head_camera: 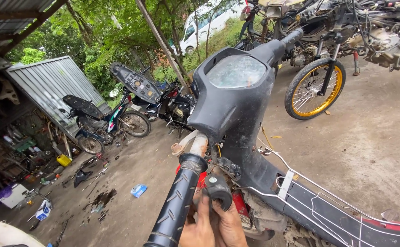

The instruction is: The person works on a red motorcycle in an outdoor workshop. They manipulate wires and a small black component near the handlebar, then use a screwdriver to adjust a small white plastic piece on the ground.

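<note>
Littered concrete yard [373, 137], stripped motorbikes [113, 119] beyond the handlebar grip [174, 206].

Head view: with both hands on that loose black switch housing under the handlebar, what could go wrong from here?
1. The switch housing is off the bar, held by the left hand and right hand; a slip could drop it onto the dirty concrete floor.
2. Exposed wires hang close by and might be strained or snagged.
3. The rusty bar end could scrape fingers.

The concrete floor [373, 137] carries 1 stripped scooter [236, 100] near the camera. To the far left, 2 motorbikes [113, 121] stand; a blue packet [138, 190] and a yellow can [63, 160] lie nearby.
</note>
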